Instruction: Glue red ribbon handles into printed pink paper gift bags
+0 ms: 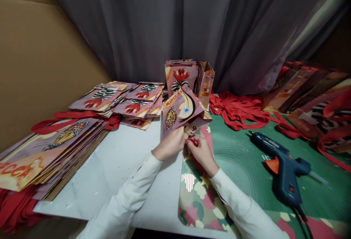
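Note:
A pink patterned paper bag (182,109) with a butterfly and a blue star is tilted above the middle of the table. My left hand (171,144) is closed on its lower edge. Close beside it, my right hand (201,153) pinches a bit of red ribbon (192,142) at the bag's near end. The fingertips of both hands nearly meet. The rest of that ribbon is hidden by the bag and fingers.
Flat bags (65,140) are stacked left, more (101,98) behind. Upright bags (181,74) stand at the back. Red ribbons (238,109) lie back right, near ribboned bags (290,85). A blue glue gun (285,169) rests on the green mat (233,165).

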Available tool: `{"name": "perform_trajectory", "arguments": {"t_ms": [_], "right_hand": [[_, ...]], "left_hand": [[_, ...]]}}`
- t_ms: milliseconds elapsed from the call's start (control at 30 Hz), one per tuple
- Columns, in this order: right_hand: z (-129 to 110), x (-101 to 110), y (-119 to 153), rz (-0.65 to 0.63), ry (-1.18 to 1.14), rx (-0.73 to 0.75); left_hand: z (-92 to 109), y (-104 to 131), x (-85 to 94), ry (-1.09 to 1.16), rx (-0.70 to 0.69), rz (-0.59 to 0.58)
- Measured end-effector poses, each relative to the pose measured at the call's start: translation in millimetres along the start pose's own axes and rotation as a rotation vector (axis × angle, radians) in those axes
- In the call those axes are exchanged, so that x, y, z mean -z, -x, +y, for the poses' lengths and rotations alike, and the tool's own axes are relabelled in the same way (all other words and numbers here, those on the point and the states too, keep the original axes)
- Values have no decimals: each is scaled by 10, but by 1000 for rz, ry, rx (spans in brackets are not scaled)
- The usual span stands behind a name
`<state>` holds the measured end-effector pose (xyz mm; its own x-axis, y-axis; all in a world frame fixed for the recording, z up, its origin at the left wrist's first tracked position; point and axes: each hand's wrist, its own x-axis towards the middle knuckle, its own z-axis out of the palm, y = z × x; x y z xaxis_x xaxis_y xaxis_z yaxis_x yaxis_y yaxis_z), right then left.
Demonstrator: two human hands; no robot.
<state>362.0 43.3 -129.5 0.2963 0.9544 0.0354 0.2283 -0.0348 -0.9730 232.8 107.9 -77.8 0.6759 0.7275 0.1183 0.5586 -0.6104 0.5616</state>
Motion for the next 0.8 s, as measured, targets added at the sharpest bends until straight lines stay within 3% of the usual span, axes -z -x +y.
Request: {"name": "perform_trajectory", "arguments": {"t_ms": [233, 800], "right_hand": [[-52, -69, 77, 133, 28, 36], [-52, -31, 103, 10, 109, 2]], "left_hand": [[23, -7, 26, -3, -20, 10], [67, 4, -2, -46, -8, -20]]}}
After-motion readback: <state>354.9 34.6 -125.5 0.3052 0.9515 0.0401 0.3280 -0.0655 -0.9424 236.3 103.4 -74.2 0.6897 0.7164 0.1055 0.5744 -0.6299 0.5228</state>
